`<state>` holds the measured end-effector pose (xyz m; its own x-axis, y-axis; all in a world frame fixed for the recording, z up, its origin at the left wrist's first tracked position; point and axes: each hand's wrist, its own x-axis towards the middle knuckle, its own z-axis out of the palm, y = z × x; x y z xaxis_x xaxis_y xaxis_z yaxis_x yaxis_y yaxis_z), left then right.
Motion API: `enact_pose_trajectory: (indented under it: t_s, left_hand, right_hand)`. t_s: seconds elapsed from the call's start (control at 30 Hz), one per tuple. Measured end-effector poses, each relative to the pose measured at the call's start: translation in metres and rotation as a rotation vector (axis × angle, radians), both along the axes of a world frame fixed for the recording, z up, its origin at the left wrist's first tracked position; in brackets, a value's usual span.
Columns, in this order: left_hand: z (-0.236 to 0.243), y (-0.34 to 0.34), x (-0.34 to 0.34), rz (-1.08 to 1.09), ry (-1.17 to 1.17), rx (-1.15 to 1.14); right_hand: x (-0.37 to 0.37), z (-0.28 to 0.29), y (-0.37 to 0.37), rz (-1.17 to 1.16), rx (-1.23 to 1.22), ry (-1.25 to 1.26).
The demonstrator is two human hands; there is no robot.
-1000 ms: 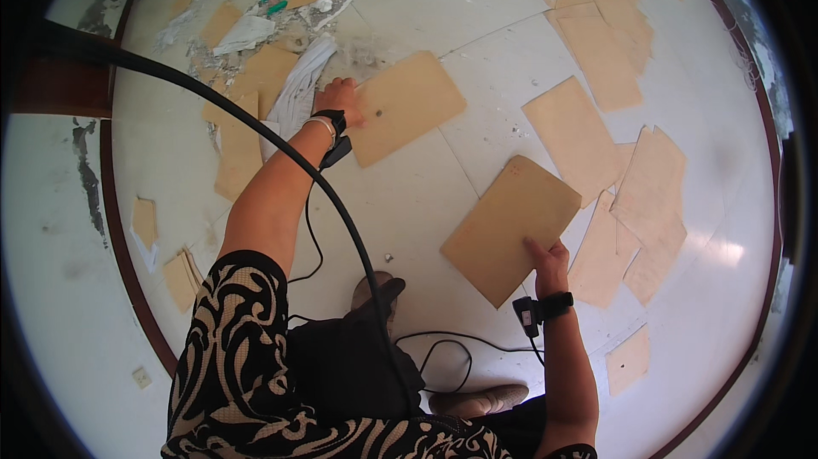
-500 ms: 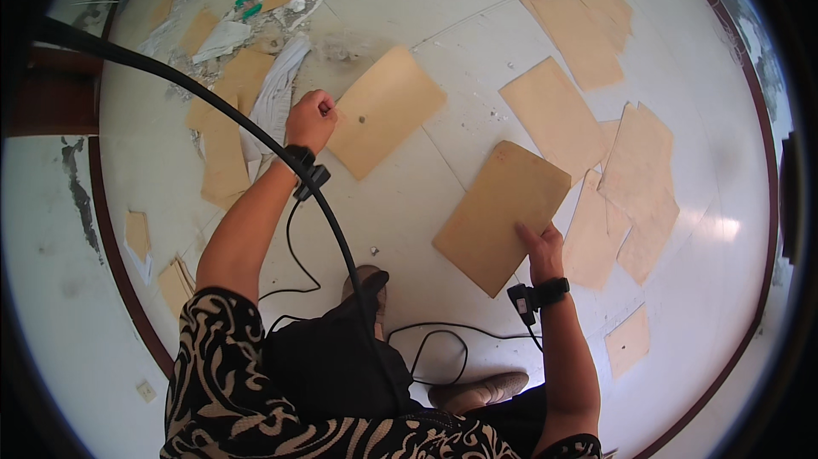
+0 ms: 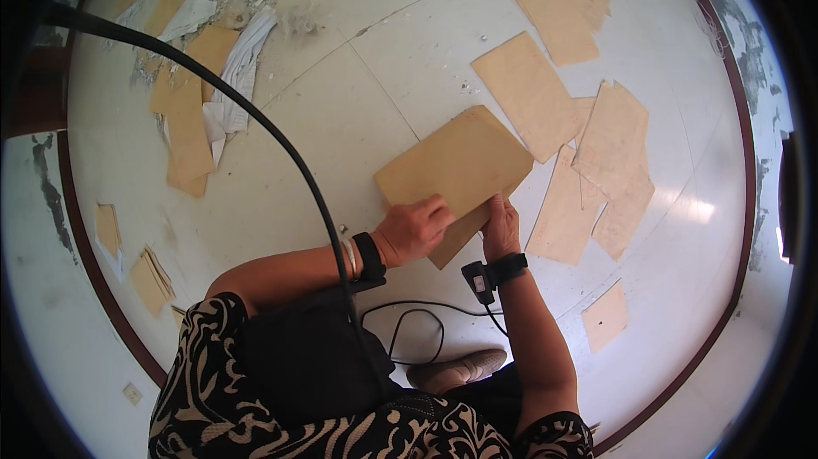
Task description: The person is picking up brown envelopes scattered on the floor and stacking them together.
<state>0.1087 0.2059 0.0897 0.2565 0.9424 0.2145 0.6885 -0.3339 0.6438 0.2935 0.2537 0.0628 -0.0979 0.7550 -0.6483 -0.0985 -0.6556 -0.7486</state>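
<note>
Above the floor in front of me are brown paper envelopes, one laid across another. The upper brown envelope (image 3: 460, 156) lies slanted, and part of the lower envelope (image 3: 450, 246) shows beneath its near edge. My left hand (image 3: 416, 229) is closed at the upper envelope's near edge, its fingertips partly hidden. My right hand (image 3: 501, 225) is closed around the near right side of both, with the thumb on top. Each wrist wears a black strap, the right one with a small device.
Several brown envelopes (image 3: 528, 97) lie scattered on the right and far right floor. Torn paper and debris (image 3: 247, 58) with more envelopes lie at the far left. A black cable (image 3: 256, 114) arches across the left, and another cable (image 3: 439, 323) loops near my shoe (image 3: 456, 371).
My left hand has carried the envelope with the round dot from the left toward my right hand, over the envelope held there. The view has shifted somewhat to the right.
</note>
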Motion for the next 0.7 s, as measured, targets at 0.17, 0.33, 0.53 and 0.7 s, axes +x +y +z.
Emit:
enact_pose_trajectory:
  t_s: [0.17,0.33,0.53,0.7]
  left_hand:
    - [-0.014,-0.014,0.003,-0.067,-0.072,-0.044]
    - [-0.023,-0.007,0.010,-0.287,-0.110,-0.135]
    - [-0.026,0.017,-0.152,0.580,0.040,0.034]
    - [-0.042,-0.042,-0.338,1.222,0.569,-0.225]
  right_hand:
    - [-0.022,0.007,-0.010,-0.117,-0.129,0.119]
    - [0.002,0.002,-0.007,0.141,0.103,-0.059]
    - [-0.013,0.023,0.008,0.076,0.218,-0.087]
    - [-0.005,0.015,0.015,0.073,0.213,-0.076]
